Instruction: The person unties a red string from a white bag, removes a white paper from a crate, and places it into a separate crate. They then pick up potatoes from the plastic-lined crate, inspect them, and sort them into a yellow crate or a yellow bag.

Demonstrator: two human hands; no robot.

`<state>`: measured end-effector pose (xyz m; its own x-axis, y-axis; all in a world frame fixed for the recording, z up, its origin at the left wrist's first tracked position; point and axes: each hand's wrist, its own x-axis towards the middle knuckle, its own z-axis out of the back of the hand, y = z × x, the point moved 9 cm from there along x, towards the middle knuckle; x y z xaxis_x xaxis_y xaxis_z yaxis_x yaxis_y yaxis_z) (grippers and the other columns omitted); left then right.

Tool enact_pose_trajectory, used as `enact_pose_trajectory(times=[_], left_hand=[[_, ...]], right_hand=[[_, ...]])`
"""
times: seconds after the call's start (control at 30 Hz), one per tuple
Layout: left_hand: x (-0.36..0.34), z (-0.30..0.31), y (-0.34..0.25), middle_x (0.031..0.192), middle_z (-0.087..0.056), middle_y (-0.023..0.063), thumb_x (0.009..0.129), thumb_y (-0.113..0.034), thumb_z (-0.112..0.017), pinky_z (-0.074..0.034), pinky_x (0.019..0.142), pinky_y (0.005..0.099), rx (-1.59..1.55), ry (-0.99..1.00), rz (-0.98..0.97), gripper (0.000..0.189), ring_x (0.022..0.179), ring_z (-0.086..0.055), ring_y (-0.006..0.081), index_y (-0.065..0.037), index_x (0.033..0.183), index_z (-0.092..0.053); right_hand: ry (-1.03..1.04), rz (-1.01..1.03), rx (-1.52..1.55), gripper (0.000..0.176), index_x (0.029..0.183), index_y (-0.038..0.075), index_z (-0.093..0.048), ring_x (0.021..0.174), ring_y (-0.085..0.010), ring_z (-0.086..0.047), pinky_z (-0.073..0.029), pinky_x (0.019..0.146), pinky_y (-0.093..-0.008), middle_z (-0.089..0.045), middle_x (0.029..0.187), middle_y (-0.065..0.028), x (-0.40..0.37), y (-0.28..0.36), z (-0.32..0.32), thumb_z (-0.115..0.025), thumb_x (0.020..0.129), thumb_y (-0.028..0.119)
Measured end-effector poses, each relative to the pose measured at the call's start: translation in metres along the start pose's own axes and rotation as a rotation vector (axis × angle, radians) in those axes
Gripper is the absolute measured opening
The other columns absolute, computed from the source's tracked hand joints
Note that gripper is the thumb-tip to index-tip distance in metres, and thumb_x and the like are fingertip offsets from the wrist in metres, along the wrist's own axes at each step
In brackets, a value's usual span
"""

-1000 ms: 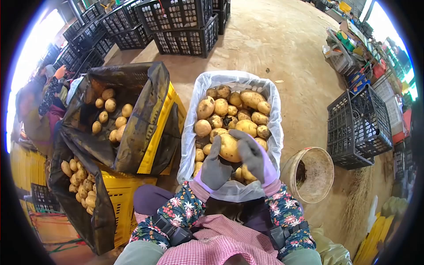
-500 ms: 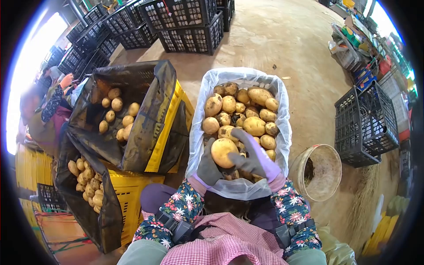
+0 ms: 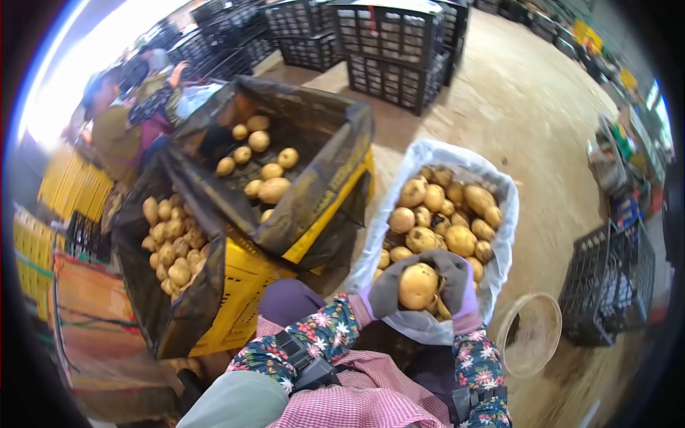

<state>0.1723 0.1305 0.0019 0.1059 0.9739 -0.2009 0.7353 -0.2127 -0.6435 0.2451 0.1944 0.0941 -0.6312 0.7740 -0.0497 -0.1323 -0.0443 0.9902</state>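
Observation:
Both my grey-gloved hands cup one large potato (image 3: 418, 285) just above the near end of a crate lined with clear plastic (image 3: 499, 187) and heaped with potatoes. My left hand (image 3: 384, 291) holds its left side, my right hand (image 3: 457, 279) wraps over its right side. Floral sleeves cover both my forearms. To the left stand two yellow crates lined with black plastic: the far one (image 3: 332, 146) has a few potatoes, the near one (image 3: 235, 299) holds several smaller ones.
A beige bucket (image 3: 531, 335) sits on the dirt floor right of my knees. An empty black crate (image 3: 606, 282) stands further right, and stacked black crates (image 3: 396, 43) stand at the back. A person (image 3: 118, 121) bends over at the far left.
The view has swung left and turned. My hands have lifted the large potato off the heap and drawn it toward me, both hands still on it.

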Motion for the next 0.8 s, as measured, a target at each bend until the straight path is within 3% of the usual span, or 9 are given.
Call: enact_pose_trajectory(times=[0.07,0.17,0.33,0.4,0.43,0.5,0.7,0.77,0.8], left_hand=[[-0.013,-0.025,-0.013,0.112,-0.062,0.0104,0.094,-0.039,-0.051,-0.053,0.089,0.0435,-0.540,-0.046,0.241,0.044,0.104,-0.061,0.0243,-0.006,0.123,-0.051],[-0.037,0.017,-0.137,0.119,-0.056,0.0101,0.096,-0.035,-0.043,-0.043,0.101,0.0408,0.739,-0.123,-0.534,0.037,0.116,-0.052,0.0209,-0.010,0.124,-0.049],[-0.094,0.066,-0.318,0.088,-0.058,0.0040,0.092,-0.034,-0.055,-0.049,0.067,0.0292,0.706,-0.567,-0.779,0.029,0.079,-0.059,0.0161,-0.006,0.098,-0.057],[-0.102,0.133,-0.345,0.091,-0.056,0.0025,0.097,-0.038,-0.047,-0.045,0.072,0.0273,0.980,-0.720,-0.661,0.037,0.086,-0.055,0.0133,-0.004,0.100,-0.058],[-0.099,0.182,-0.351,0.095,-0.057,0.0025,0.097,-0.034,-0.047,-0.044,0.072,0.0253,1.310,-0.734,-0.567,0.037,0.085,-0.053,0.0116,0.000,0.106,-0.058],[-0.097,0.130,-0.322,0.109,-0.059,0.0066,0.097,-0.034,-0.050,-0.042,0.089,0.0264,1.334,-0.698,-0.168,0.040,0.100,-0.054,0.0127,0.002,0.115,-0.055],[-0.052,-0.002,-0.259,0.105,-0.061,0.0087,0.095,-0.011,-0.048,-0.043,0.091,0.0286,1.019,-0.551,-0.786,0.025,0.099,-0.056,0.0156,0.002,0.113,-0.059],[-0.021,-0.021,-0.211,0.106,-0.061,0.0071,0.093,-0.008,-0.051,-0.044,0.090,0.0282,1.199,-0.461,-0.544,0.023,0.100,-0.056,0.0151,0.002,0.113,-0.059],[-0.008,-0.005,-0.176,0.107,-0.061,0.0052,0.094,-0.011,-0.052,-0.043,0.089,0.0257,0.786,-0.443,-0.388,0.025,0.100,-0.054,0.0114,0.002,0.115,-0.059]], right_hand=[[-0.120,-0.059,0.138,0.032,0.095,-0.002,-0.065,0.090,-0.0158,-0.063,-0.049,0.084,-0.0285,-0.066,0.094,-0.0084,0.002,-0.008,0.010,-0.041,0.097,0.020],[-0.276,0.025,0.042,0.031,0.092,-0.001,-0.067,0.090,-0.0138,-0.060,-0.046,0.084,-0.0281,-0.067,0.092,-0.0070,-0.005,0.002,0.034,-0.048,0.095,0.024],[-0.377,-0.059,0.121,0.032,0.106,-0.003,-0.061,0.102,-0.0183,-0.062,-0.047,0.095,-0.0291,-0.065,0.105,-0.0125,-0.012,-0.039,0.081,-0.044,0.099,0.022],[-0.400,-0.078,0.110,0.034,0.105,-0.002,-0.063,0.102,-0.0185,-0.062,-0.047,0.093,-0.0288,-0.066,0.101,-0.0118,-0.006,-0.047,0.094,-0.047,0.098,0.026],[-0.412,-0.082,0.107,0.034,0.105,-0.002,-0.063,0.102,-0.0185,-0.062,-0.047,0.093,-0.0288,-0.066,0.101,-0.0118,0.000,-0.050,0.099,-0.047,0.098,0.026],[-0.345,-0.188,-0.020,0.035,0.104,-0.003,-0.064,0.099,-0.0169,-0.062,-0.047,0.089,-0.0276,-0.067,0.099,-0.0097,0.018,-0.063,0.097,-0.050,0.096,0.028],[-0.395,-0.247,-0.388,0.045,0.117,-0.001,-0.059,0.095,-0.0213,-0.064,-0.049,0.084,-0.0315,-0.067,0.105,-0.0158,0.131,-0.129,0.089,-0.065,0.083,0.027],[-0.430,-0.323,-0.556,0.069,0.131,0.003,-0.046,0.103,-0.0352,-0.062,-0.048,0.089,-0.0407,-0.063,0.111,-0.0236,0.166,-0.156,0.090,-0.071,0.075,0.037],[-0.402,-0.283,-0.679,0.071,0.129,0.004,-0.045,0.106,-0.0379,-0.058,-0.046,0.091,-0.0430,-0.061,0.113,-0.0238,0.183,-0.177,0.085,-0.074,0.072,0.037]])
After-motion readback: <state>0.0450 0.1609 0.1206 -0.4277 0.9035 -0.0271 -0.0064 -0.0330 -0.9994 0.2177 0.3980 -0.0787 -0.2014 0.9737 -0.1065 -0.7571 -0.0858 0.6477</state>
